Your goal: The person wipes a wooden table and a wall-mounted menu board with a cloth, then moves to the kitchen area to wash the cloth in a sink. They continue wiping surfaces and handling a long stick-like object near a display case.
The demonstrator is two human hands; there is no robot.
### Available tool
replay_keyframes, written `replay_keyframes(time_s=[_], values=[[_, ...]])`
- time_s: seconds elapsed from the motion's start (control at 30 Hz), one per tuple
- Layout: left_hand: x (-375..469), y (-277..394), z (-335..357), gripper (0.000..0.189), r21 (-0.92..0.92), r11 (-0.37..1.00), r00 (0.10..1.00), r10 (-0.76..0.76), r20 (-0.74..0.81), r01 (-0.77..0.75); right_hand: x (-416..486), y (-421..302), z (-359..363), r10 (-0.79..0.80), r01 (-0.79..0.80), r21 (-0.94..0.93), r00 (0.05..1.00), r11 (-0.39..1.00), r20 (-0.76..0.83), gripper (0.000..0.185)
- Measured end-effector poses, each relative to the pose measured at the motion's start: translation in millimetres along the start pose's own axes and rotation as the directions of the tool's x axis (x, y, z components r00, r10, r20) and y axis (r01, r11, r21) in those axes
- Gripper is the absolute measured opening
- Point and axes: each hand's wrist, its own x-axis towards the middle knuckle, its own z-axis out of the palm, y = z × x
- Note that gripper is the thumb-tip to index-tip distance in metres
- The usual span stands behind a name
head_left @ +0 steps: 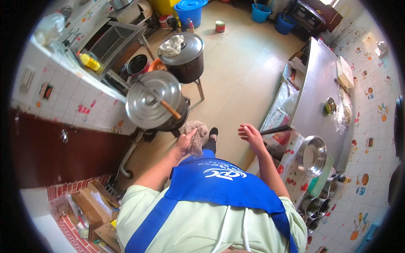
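My left hand (186, 142) is closed around a crumpled brownish cloth (196, 136), in front of the blue apron (221, 177). Just beyond it stands a large pot with a metal lid (142, 107), a wooden-handled utensil (171, 109) lying across the lid. Behind that is a second dark pot (186, 68), and on its lid rests a pale cloth (171, 46). Over the floor, my right hand (250, 134) holds nothing, its fingers partly spread and slightly bent, near the corner of the metal counter (313, 88).
A metal basin (311, 156) and several small pots line the right side. To the left are a tiled sink wall (72, 91) and a metal sink (110, 44). Cardboard boxes (91, 202) lie lower left. A can (220, 26) and blue buckets (191, 15) stand on the floor ahead.
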Motion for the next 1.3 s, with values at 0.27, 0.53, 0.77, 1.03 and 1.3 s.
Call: replay_keyframes(time_s=[0.27,0.53,0.77,1.03,1.3], values=[[206,124,138,0.030,0.178,0.979,0.946,0.034,0.323,-0.096,48,32,-178,0.166,-0.450,-0.659,0.878,0.603,-0.448,0.032],[353,209,297,0.030,0.154,0.982,0.811,-0.002,0.585,-0.108,93,66,-306,0.277,-0.605,-0.613,0.789,0.508,-0.548,0.027],[458,300,280,0.028,0.100,0.973,0.951,0.178,0.252,-0.209,324,13,-482,0.203,-0.451,-0.872,0.887,0.190,-0.414,0.029],[516,379,245,0.034,-0.580,0.786,0.944,0.320,0.086,-0.214,782,-225,-489,0.043,-0.126,-0.348,0.970,0.929,-0.238,0.028],[591,473,183,0.028,-0.643,0.669,0.900,0.428,-0.079,-0.374,943,-260,-262,0.152,0.227,-0.676,0.878,0.701,0.453,0.025]])
